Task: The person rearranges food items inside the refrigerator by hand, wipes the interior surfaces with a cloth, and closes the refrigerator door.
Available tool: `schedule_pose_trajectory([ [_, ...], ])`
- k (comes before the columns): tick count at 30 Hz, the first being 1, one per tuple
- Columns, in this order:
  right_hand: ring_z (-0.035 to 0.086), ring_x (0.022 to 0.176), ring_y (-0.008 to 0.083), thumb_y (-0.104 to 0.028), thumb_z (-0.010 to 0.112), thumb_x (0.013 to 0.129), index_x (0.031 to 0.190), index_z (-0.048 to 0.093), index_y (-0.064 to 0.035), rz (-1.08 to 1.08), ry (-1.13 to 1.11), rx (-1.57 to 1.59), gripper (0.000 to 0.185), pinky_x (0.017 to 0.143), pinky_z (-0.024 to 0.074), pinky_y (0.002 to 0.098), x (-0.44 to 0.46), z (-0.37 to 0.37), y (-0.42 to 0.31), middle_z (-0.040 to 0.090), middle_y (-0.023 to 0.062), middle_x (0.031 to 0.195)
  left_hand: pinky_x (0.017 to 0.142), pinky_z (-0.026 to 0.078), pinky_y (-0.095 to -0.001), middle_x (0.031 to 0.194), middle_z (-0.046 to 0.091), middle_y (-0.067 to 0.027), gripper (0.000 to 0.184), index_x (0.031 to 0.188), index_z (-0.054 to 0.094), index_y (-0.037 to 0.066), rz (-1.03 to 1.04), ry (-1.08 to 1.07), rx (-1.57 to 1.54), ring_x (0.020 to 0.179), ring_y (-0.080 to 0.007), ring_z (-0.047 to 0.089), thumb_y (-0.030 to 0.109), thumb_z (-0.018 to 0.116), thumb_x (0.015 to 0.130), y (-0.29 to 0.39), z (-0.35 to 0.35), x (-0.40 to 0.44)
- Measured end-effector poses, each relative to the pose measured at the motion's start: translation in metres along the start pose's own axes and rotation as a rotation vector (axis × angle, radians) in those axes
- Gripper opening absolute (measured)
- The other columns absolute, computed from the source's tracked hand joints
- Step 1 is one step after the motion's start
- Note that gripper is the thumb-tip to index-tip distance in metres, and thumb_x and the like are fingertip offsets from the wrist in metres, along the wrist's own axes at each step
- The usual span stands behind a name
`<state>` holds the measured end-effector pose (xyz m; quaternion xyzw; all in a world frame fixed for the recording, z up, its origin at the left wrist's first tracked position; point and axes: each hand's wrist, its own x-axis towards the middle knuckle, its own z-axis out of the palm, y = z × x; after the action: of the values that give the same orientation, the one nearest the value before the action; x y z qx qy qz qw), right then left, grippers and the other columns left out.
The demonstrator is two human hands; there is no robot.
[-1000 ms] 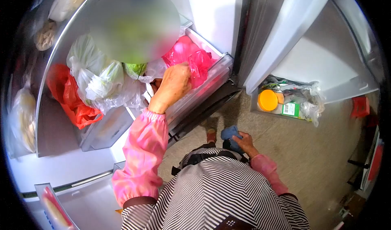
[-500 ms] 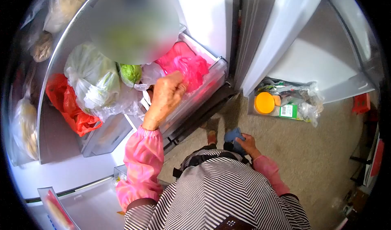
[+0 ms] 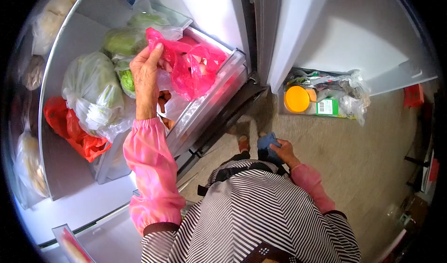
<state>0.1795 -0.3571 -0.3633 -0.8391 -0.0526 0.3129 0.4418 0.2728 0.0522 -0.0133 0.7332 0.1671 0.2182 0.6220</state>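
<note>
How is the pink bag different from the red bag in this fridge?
The pink bag is vivid pink; the red bag is orange-red. The left hand grips the pink bag's edge, while no hand touches the red bag. The pink bag is at the drawer; the red bag lies beside a clear bag. Both look like thin, crumpled plastic.

Left hand [image 3: 145, 69] outstretched, pinching; right hand [image 3: 285, 152] lower, curled.

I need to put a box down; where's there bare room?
Bare floor lies between the door bin and the pink right sleeve, with a narrower strip between the bin and the drawer. Crowded: the drawer side, where the left hand holds the pink bag near the whitish bag, and the packed bin.
</note>
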Motion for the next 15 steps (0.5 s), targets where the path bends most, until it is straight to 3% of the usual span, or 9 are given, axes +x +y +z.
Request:
schedule_pose_trajectory([
  [8,0.064,0.073,0.0223,-0.033,0.068,0.079,0.102,0.068,-0.0064,0.036,-0.001,0.095,0.036,0.07,0.0487,0.0348,-0.008,-0.004,-0.012,0.068,0.0119,0.083,0.055,0.042,-0.0244,0.07,0.063,-0.0062,0.021,0.085,0.065,-0.002,-0.034,0.007,-0.009,0.054,-0.0111,0.054,0.018,0.059,0.089,0.002,0.003,0.008],
  [11,0.063,0.074,0.0203,-0.034,0.068,0.08,0.104,0.068,-0.0065,0.045,-0.029,0.088,0.036,0.071,0.0486,0.0334,-0.008,-0.006,-0.014,0.068,0.0106,0.083,0.059,0.043,-0.0245,0.071,0.063,-0.0035,0.019,0.086,0.066,-0.001,0.017,0.054,0.04,0.062,-0.01,0.055,0.017,0.061,0.088,-0.003,0.006,0.008],
  [15,0.063,0.076,0.0181,-0.034,0.067,0.082,0.104,0.068,-0.0048,-0.027,-0.064,0.082,0.037,0.073,0.0486,0.0319,0.005,0.003,0.017,0.068,0.0105,0.085,0.063,0.043,-0.0271,0.071,0.062,-0.0025,0.013,0.086,0.067,0.001,0.186,-0.079,0.267,0.07,-0.0111,0.055,0.014,0.063,0.084,-0.023,0.016,-0.01],
])
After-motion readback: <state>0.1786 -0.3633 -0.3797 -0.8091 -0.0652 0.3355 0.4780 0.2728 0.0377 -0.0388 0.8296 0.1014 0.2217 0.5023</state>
